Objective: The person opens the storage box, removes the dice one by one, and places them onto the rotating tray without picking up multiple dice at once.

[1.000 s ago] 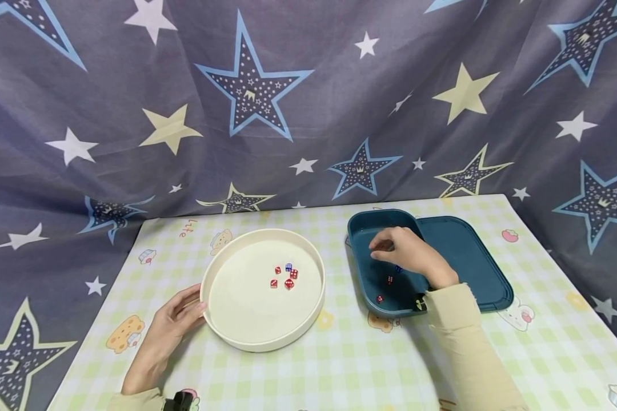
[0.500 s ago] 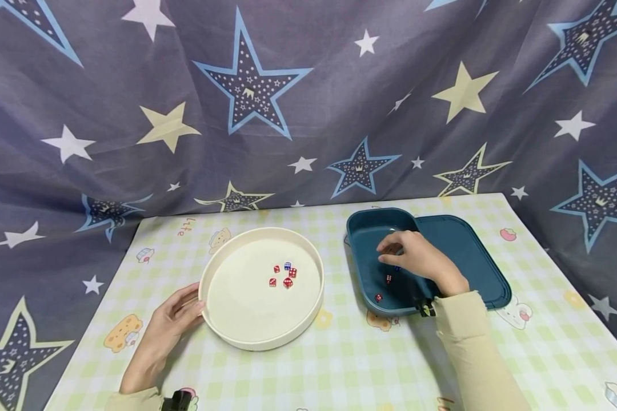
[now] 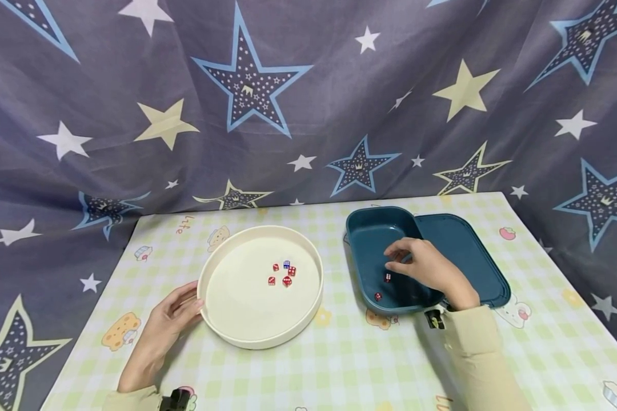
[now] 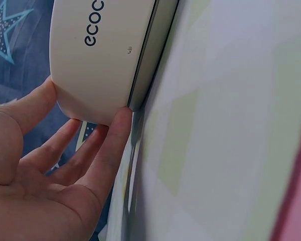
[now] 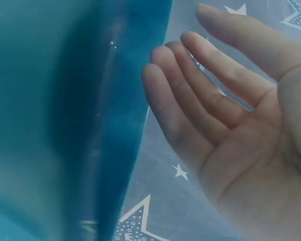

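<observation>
the left hand [image 3: 165,322] rests its fingertips on the side of the cream tray [image 3: 241,311] near nine o'clock; four red dice [image 3: 287,281] and one blue die [image 3: 286,265] lie inside toward two. checked cloth [image 3: 335,342] separates it from the teal box [image 3: 368,242], two red dice [image 3: 377,297] near its seven. above, the right hand [image 3: 425,267] hovers, thumb and fingers apart; a teal panel [image 3: 463,245] sits beside at three.

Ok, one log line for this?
left hand: touching round cream tray | right hand: over teal container, nothing held | red dice: in both | blue die: in tray
</observation>
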The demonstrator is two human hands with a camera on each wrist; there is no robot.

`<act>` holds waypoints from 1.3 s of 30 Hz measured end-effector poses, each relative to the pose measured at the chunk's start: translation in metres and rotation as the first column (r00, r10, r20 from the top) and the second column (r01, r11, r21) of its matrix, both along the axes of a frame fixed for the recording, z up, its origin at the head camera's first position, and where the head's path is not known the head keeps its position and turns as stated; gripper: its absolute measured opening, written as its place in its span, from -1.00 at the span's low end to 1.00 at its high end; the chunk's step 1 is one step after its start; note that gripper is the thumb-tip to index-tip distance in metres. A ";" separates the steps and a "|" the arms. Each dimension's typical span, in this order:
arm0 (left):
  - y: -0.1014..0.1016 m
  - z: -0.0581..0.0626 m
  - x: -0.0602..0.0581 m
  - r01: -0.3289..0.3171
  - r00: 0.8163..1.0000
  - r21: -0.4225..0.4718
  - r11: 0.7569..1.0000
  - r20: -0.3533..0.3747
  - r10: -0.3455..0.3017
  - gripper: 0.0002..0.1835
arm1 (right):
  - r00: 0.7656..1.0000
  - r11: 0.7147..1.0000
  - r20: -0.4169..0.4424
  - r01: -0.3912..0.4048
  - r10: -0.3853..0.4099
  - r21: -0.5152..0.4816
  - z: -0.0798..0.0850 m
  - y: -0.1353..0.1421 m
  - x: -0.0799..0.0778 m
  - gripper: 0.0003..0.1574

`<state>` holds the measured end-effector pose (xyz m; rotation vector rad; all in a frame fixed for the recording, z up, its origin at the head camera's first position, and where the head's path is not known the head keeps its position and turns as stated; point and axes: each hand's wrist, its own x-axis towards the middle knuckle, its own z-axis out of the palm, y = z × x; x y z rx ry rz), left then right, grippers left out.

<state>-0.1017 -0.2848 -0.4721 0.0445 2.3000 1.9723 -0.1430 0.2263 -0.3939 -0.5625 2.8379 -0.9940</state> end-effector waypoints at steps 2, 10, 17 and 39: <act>0.000 0.000 0.000 -0.004 1.000 -0.003 1.000 0.000 0.004 -0.34 | 1.000 1.000 0.000 0.001 -0.001 -0.007 -0.003 0.000 0.000 -0.70; -0.001 0.000 0.001 -0.004 1.000 0.002 1.000 -0.003 0.004 -0.34 | 1.000 1.000 0.006 0.002 -0.002 -0.013 -0.016 -0.002 0.000 -0.76; 0.001 -0.001 0.001 -0.010 1.000 0.005 1.000 0.005 0.010 -0.34 | 0.999 1.000 0.028 0.017 -0.017 0.004 -0.024 -0.003 0.000 -0.78; 0.000 0.002 0.001 -0.020 0.998 -0.040 0.999 0.056 0.022 -0.31 | 0.996 0.995 0.092 -0.021 0.012 0.102 -0.038 -0.006 -0.006 -0.92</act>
